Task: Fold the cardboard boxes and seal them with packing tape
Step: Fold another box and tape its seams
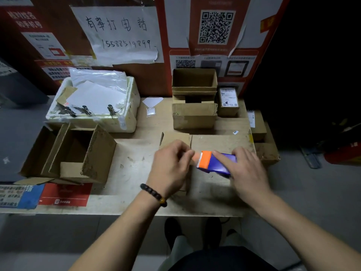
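A small cardboard box (174,138) stands on the worn table (132,169) in front of me, mostly hidden under my hands. My left hand (170,165) lies over the box with its fingers curled and its fingertips pinched together near the orange end of a tape dispenser. My right hand (248,169) grips the blue and orange tape dispenser (214,161), index finger stretched along its top. The dispenser lies just right of the box top. The tape itself is too blurred to make out.
An open cardboard box (78,153) sits at the table's left. A white foam box (93,100) with papers and clips stands behind it. Stacked open boxes (194,102) and small parcels (228,102) stand at the back right. Posters cover the wall behind.
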